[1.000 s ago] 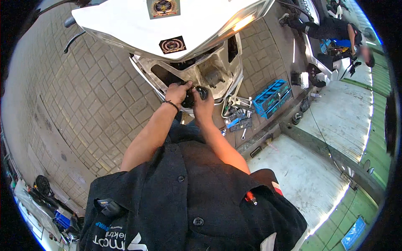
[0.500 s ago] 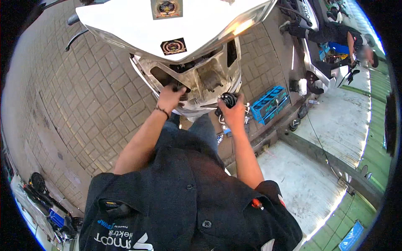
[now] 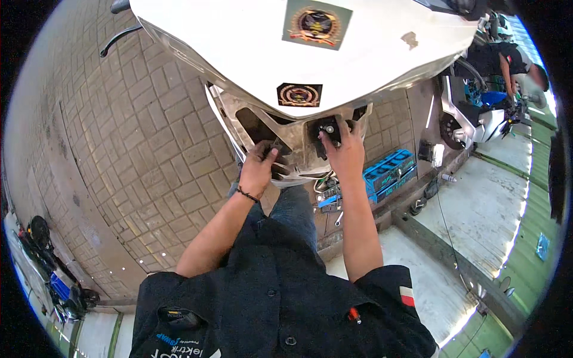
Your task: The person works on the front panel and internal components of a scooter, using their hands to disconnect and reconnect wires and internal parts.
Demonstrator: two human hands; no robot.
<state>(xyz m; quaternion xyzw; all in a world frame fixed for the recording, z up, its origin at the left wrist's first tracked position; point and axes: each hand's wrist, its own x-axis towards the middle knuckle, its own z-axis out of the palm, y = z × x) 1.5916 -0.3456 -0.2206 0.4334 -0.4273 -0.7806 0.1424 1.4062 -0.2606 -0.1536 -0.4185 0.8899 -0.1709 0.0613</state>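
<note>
The white front of a scooter stands tilted before me, with a dusty grey inner panel beneath it. My right hand grips a black round part with a silver bolt at its middle, probably a horn, and holds it against the panel's right side, below the white cover's tip. At the lower end of the panel's left opening is my left hand. Its fingers curl into the opening with the thumb close to them; whatever they hold is too dark to make out.
To the right on the paving sits a blue toolbox. Loose tools lie between it and my legs. Another person is by a second scooter at upper right. A brake lever sticks out at upper left.
My right hand has carried the black round part from the panel's lower right edge up against the panel. My left hand stays by the left opening. The view has shifted.
</note>
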